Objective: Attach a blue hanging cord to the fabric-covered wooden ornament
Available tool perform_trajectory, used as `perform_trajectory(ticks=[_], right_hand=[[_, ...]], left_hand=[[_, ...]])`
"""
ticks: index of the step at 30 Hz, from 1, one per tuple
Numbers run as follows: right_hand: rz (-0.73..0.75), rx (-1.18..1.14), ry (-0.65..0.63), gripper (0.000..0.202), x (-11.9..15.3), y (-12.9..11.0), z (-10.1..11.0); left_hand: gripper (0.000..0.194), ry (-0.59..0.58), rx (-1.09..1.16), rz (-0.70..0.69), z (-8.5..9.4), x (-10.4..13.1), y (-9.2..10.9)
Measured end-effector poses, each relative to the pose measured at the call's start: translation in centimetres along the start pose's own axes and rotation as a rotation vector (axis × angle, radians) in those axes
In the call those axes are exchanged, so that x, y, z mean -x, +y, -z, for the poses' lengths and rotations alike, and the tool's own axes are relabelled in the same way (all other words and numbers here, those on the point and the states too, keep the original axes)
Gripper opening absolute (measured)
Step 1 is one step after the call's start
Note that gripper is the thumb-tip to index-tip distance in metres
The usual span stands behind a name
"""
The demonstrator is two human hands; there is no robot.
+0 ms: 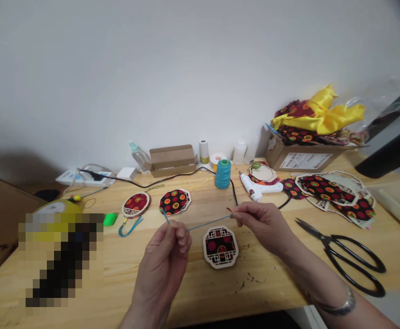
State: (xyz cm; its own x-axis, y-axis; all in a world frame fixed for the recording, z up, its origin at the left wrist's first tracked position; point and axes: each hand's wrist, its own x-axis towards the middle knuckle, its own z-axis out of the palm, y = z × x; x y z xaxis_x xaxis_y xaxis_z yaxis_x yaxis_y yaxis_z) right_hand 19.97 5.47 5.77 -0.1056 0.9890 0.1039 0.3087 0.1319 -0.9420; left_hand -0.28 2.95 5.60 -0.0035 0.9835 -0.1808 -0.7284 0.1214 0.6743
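Note:
A thin blue cord (208, 223) is stretched between my two hands above the wooden table. My left hand (169, 249) pinches it at the left, and a short end sticks up past the fingers. My right hand (254, 223) pinches the other end, with a small dark red tip showing at the fingertips. Just below the cord lies a wooden-framed ornament (221, 247) with dark patterned fabric and lattice pieces. Behind the hands stands a spool of blue thread (223, 174). An octagonal fabric piece (174, 202) lies behind my left hand.
Large black scissors (327, 240) lie at the right. A white glue gun (261, 186) and framed fabric pieces (326, 189) are behind them. A cardboard box (297, 157) holds fabric. At left are a round ornament (136, 204), a green object (110, 219) and a power strip (83, 178).

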Motion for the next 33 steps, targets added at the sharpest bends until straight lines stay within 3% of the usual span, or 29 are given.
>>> perform_trajectory(ticks=[6,8,11,13,14,16,19,23,26,33], right_hand=[[0.067,0.109,-0.029,0.014,0.1,-0.5,0.9],[0.094,0.150,-0.067,0.014,0.1,-0.7,1.2],[0.166,0.206,-0.134,0.015,0.0,-1.4,1.3],[0.214,0.242,-0.183,0.015,0.0,-1.9,1.0],[0.239,0.258,-0.209,0.014,0.0,-2.2,0.9],[0.288,0.290,-0.262,0.015,0.0,-2.8,0.5],[0.362,0.348,-0.330,0.019,0.0,-3.3,0.1],[0.413,0.432,-0.370,0.023,0.0,-3.4,0.1],[0.427,0.491,-0.374,0.023,-0.2,-3.1,0.1],[0.468,0.542,-0.445,0.019,-0.5,-2.8,-0.3]], left_hand=[[0.008,0.111,-0.002,0.010,1.2,-1.0,1.8],[0.014,0.225,-0.112,-0.156,1.3,-1.4,2.8],[0.021,0.355,-0.358,-0.598,0.3,-1.2,3.5],[0.019,0.313,-0.651,-0.710,-1.0,-0.5,3.2],[0.017,0.240,-0.798,-0.703,-1.6,-0.1,2.8],[0.021,-0.032,-0.998,-0.596,-2.5,0.4,1.6],[0.029,-0.249,-1.017,-0.317,-2.9,0.6,-0.3],[0.032,-0.334,-0.967,-0.122,-2.8,0.3,-1.6],[0.033,-0.377,-0.965,-0.097,-2.6,0.3,-1.6],[0.031,-0.322,-1.023,-0.037,-2.3,0.7,-1.6]])
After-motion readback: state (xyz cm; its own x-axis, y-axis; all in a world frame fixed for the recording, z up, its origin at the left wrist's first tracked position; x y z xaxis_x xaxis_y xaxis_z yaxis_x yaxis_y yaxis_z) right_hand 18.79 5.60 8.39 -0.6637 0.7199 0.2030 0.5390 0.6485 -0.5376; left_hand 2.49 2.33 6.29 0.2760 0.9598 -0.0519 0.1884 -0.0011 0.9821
